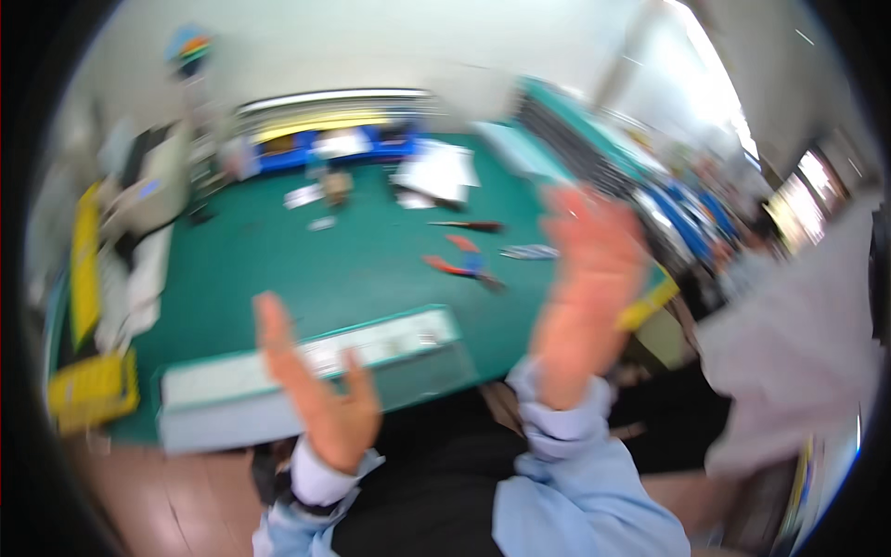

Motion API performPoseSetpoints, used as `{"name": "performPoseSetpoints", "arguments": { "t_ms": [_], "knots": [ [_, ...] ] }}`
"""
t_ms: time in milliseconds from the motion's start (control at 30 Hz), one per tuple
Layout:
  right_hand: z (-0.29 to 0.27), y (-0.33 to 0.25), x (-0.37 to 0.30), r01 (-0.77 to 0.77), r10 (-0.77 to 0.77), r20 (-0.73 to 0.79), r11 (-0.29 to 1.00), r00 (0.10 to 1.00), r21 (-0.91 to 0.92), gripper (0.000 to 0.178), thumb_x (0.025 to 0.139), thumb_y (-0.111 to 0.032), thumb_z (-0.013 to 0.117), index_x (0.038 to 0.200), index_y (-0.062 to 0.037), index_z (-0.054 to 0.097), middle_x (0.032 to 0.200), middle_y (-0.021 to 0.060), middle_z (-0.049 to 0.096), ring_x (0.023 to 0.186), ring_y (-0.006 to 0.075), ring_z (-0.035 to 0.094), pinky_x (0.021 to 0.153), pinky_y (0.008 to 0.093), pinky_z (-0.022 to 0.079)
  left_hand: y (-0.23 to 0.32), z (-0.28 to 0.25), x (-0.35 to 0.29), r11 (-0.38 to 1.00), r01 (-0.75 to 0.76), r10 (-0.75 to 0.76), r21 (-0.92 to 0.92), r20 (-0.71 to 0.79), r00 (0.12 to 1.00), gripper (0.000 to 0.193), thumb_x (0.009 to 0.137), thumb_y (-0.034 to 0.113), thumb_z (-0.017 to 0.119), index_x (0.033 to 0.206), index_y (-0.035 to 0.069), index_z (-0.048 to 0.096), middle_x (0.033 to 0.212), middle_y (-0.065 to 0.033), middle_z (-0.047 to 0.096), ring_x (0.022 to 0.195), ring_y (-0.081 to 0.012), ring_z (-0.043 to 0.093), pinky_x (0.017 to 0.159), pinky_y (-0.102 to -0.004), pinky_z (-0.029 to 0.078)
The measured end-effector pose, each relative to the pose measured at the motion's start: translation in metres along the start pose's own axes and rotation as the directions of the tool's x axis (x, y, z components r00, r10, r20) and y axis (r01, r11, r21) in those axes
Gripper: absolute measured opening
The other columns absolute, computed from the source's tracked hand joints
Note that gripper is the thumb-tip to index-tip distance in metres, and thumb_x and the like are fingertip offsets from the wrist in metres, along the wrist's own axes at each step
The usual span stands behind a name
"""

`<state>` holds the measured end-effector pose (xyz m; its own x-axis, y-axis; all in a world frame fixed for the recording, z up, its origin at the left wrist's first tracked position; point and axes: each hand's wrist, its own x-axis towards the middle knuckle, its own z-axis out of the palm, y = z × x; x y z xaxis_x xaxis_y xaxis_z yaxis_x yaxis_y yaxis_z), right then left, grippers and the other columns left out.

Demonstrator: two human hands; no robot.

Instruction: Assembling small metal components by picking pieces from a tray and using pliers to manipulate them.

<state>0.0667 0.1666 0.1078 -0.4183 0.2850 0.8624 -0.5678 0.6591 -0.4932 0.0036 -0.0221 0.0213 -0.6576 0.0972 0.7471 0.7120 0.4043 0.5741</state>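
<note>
My left hand point(327, 401) is raised over the front edge of the green work mat point(232, 278), thumb and fingers apart, holding nothing. Behind it lies a long flat piece point(223, 379), white along the back with a translucent strip in front. My right hand point(594, 269) is up over the right side of the mat, blurred, with its fingers stretched out and nothing seen in it. To its left lie pliers point(473, 263) with red and blue handles, a thin tool with a dark reddish handle point(478, 226), and a silvery tool point(527, 252).
At the back stands a blue bin point(278, 160) near white papers point(441, 172). Yellow holders point(93, 388) and pale equipment point(153, 190) line the left side. A teal-edged rack point(575, 130) runs along the right. A person in a grey garment point(798, 325) is at far right.
</note>
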Motion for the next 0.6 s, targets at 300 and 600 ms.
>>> {"name": "performPoseSetpoints", "arguments": {
  "t_ms": [300, 600],
  "knots": [
    [-0.01, 0.141, 0.011, 0.161, 0.308, 0.774, 0.872, 0.553, -0.462, 0.063, 0.081, -0.041, 0.07, 0.12, 0.0051, 0.052, 0.124, 0.0242, 0.052, 0.113, 0.0432, 0.051, 0.095, 0.0435, 0.041, -0.01, 0.007, -0.01, 0.971, -0.105, -0.013, 0.214, 0.489, 0.872, 0.08, 0.079, 0.032, 0.072, 0.136, -0.009, 0.035, 0.138, -0.0277, 0.042, 0.129, -0.0418, 0.039, 0.11, -0.0494, 0.026],
    [0.018, 0.192, 0.008, 0.189, 0.536, 0.553, 0.587, 0.639, -0.787, 0.068, 0.07, -0.055, 0.075, 0.089, 0.0088, 0.064, 0.105, 0.0238, 0.055, 0.101, 0.0379, 0.053, 0.086, 0.0431, 0.046, -0.015, 0.037, 0.002, 0.978, -0.191, 0.093, 0.089, 0.631, 0.77, 0.088, 0.072, 0.05, 0.071, 0.132, -0.008, 0.042, 0.131, -0.0269, 0.047, 0.126, -0.0419, 0.04, 0.109, -0.0521, 0.027]
  ]
}}
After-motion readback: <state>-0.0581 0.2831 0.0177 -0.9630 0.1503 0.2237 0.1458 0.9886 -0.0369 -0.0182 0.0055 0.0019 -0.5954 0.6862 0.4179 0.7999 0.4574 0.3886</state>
